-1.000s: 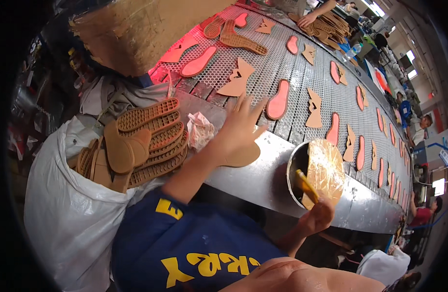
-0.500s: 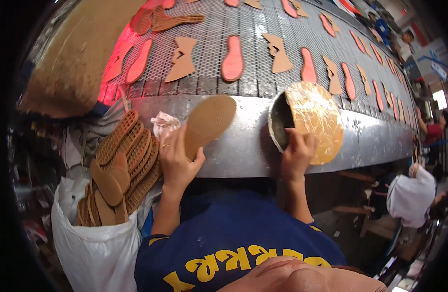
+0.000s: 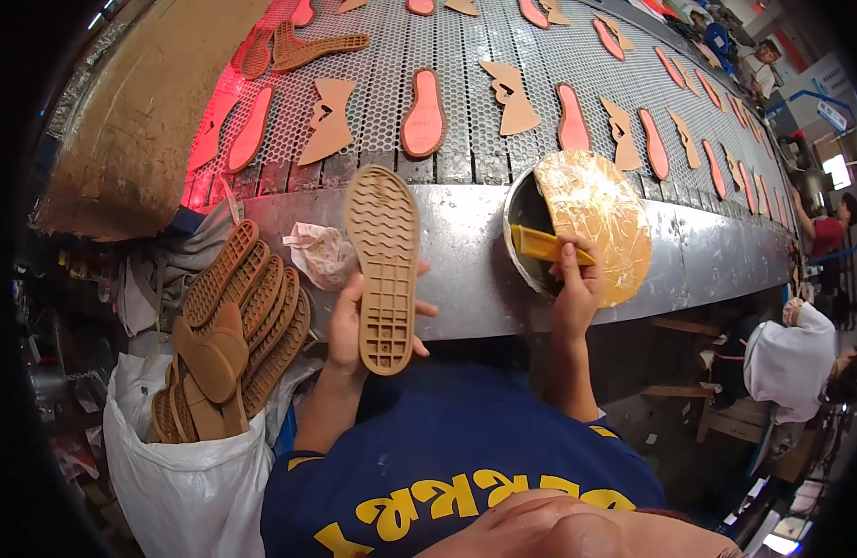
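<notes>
The left hand (image 3: pixel 354 321) is cupped under a tan rubber shoe sole (image 3: pixel 384 265), fingers curled round its heel end so the tread faces up; the sole stands lengthwise, toe pointing away toward the conveyor, raised just in front of the metal edge (image 3: pixel 447 251) of the line. The left forearm comes up from the lower edge, bent at the elbow, wrist tilted back.

The right hand (image 3: pixel 577 284) is closed round the handle of a yellow brush (image 3: pixel 545 245), thumb and fingers pinching it tightly. The brush reaches leftward into a round glue pot (image 3: pixel 531 209), which sits against the metal edge and is crusted with amber, dried glue (image 3: pixel 601 214) over its right side. The right arm rises nearly straight from the blue shirt (image 3: pixel 456 465).

Just left of the raised sole lies a crumpled rag (image 3: pixel 321 253). Further left, a white sack (image 3: pixel 187 474) holds a stack of more soles (image 3: pixel 238 325), overlapping like tiles. On the perforated belt (image 3: pixel 456 56) beyond lie red insoles (image 3: pixel 423 112) and brown cut pieces (image 3: pixel 512 98), well apart from both hands. Another person in white (image 3: pixel 782 358) stands at the far right.
</notes>
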Demonstrator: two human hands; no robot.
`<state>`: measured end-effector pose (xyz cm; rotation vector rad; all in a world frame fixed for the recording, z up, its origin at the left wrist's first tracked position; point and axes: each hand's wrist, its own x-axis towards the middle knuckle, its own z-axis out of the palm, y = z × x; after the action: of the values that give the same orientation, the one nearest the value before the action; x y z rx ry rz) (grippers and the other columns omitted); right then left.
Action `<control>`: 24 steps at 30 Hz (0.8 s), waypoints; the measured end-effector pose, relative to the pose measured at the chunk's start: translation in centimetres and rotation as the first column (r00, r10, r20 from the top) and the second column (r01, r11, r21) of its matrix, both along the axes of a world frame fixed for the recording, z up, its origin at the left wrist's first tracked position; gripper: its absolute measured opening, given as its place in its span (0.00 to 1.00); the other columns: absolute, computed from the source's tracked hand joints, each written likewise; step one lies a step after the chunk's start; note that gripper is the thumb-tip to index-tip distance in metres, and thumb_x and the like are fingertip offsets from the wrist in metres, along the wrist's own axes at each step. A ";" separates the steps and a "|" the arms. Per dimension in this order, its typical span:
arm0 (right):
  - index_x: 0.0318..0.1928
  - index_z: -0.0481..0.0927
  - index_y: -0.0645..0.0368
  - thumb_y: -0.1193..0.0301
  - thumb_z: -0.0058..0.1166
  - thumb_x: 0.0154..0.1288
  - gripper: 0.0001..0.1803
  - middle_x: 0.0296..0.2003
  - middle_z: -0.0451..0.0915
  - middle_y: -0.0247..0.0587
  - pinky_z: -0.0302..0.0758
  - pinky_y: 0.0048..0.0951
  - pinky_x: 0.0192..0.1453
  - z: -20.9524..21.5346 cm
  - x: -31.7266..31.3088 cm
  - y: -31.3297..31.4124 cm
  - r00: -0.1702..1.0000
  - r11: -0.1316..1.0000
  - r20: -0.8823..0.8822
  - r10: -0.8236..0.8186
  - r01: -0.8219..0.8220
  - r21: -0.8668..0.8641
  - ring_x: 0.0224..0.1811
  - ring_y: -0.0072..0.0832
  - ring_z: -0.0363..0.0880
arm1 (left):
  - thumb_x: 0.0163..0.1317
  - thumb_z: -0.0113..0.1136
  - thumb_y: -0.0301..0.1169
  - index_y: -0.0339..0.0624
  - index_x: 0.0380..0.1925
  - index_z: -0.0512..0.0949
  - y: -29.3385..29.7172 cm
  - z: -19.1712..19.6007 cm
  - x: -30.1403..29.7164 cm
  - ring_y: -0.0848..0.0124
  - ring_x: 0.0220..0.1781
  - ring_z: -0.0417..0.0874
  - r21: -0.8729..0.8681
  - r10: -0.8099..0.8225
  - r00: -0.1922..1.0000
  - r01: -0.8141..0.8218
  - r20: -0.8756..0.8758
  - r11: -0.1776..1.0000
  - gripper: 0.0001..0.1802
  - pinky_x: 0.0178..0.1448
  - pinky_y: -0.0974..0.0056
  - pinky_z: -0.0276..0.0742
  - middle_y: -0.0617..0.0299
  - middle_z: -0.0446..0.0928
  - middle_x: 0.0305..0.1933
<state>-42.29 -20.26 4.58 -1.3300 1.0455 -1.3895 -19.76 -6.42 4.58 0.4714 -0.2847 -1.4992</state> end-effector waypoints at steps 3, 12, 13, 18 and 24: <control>0.48 0.74 0.66 0.72 0.46 0.71 0.11 0.42 0.77 0.42 0.73 0.20 0.36 -0.7 -1.0 -1.3 0.933 0.993 0.358 0.048 -0.082 0.081 0.30 0.21 0.75 | 0.71 0.25 0.50 0.37 0.68 0.48 0.1 -0.7 -1.4 0.44 0.47 0.79 -0.058 -0.083 0.993 0.078 -0.085 0.995 0.34 0.26 0.49 0.86 0.34 0.56 0.66; 0.41 0.76 0.61 0.64 0.54 0.67 0.13 0.46 0.74 0.50 0.68 0.32 0.54 1.8 2.0 0.7 0.983 0.898 0.107 0.147 -0.087 -0.432 0.47 0.35 0.73 | 0.69 0.27 0.57 0.44 0.69 0.44 -0.6 0.7 -3.4 0.52 0.46 0.81 -0.134 -0.286 0.954 0.296 0.095 0.946 0.37 0.29 0.55 0.86 0.39 0.60 0.65; 0.40 0.76 0.61 0.64 0.55 0.66 0.12 0.46 0.74 0.50 0.67 0.32 0.55 2.0 2.3 0.9 0.987 0.884 0.046 0.154 -0.117 -0.453 0.48 0.35 0.72 | 0.69 0.28 0.57 0.43 0.69 0.45 -0.5 0.8 -3.6 0.53 0.45 0.81 -0.139 -0.283 0.953 0.297 0.113 0.945 0.37 0.29 0.56 0.86 0.39 0.60 0.65; 0.38 0.77 0.61 0.68 0.59 0.62 0.10 0.45 0.74 0.51 0.70 0.31 0.51 3.1 3.4 1.1 0.986 0.866 -0.043 0.160 -0.161 -0.474 0.47 0.35 0.73 | 0.68 0.29 0.59 0.50 0.70 0.44 -0.6 1.0 -4.1 0.51 0.44 0.81 -0.154 -0.316 0.940 0.334 0.131 0.930 0.37 0.30 0.55 0.87 0.33 0.57 0.65; 0.37 0.77 0.63 0.69 0.60 0.61 0.10 0.45 0.74 0.52 0.72 0.30 0.49 3.1 2.9 0.9 0.976 0.795 -0.201 0.088 -0.190 -0.577 0.46 0.36 0.75 | 0.67 0.30 0.61 0.46 0.69 0.44 -0.5 1.5 -4.8 0.56 0.41 0.83 -0.130 -0.327 0.926 0.353 0.189 0.926 0.40 0.29 0.59 0.86 0.35 0.62 0.62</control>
<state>-39.35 -19.32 7.64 -1.9666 0.5992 -1.5800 -24.53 -6.93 6.07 0.4299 -0.6415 -1.7614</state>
